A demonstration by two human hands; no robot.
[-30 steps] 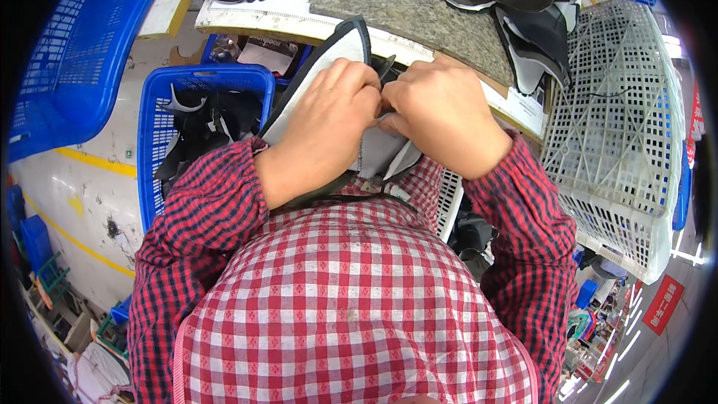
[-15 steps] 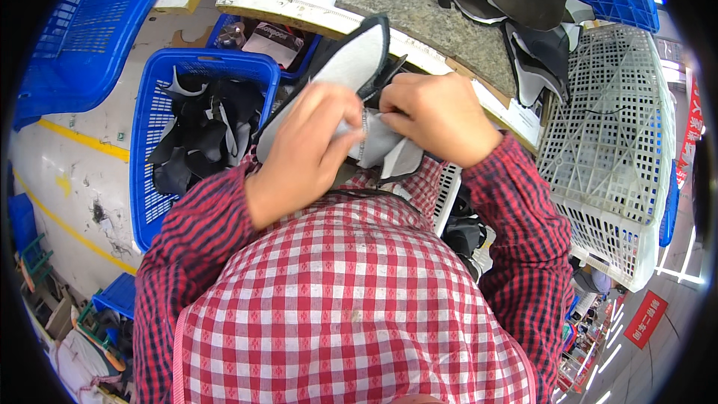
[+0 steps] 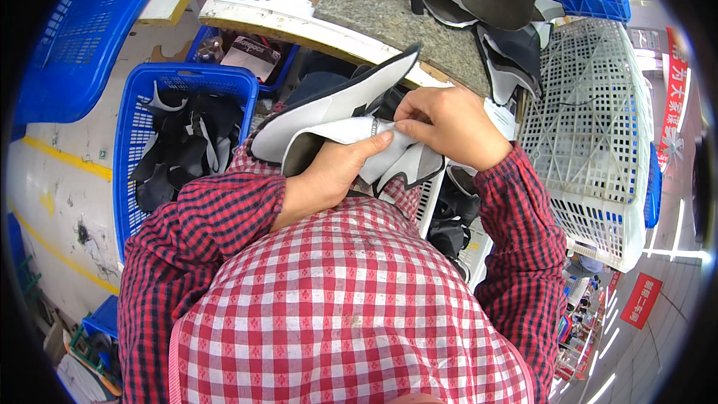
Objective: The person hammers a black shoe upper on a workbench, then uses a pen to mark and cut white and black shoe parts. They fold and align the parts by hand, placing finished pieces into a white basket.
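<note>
Between left hand [image 3: 329, 172] and right hand [image 3: 458, 126], both in a closed pinch on it, a curled white piece [image 3: 342, 132] (black-edged)

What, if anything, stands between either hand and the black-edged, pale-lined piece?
Nothing visible: the left hand holds the pale-lined piece with its thumb on the lining, and the right hand touches it near the seam.

Workpiece [image 3: 329, 116] before worktable [image 3: 366, 0], pieces [image 3: 198, 120] in basket [image 3: 187, 69] left, crate [image 3: 587, 131] right

Matt, cloth-like white piece [image 3: 338, 130]; smooth plastic blue basket [image 3: 187, 69]; rough grey board [image 3: 374, 0].
</note>
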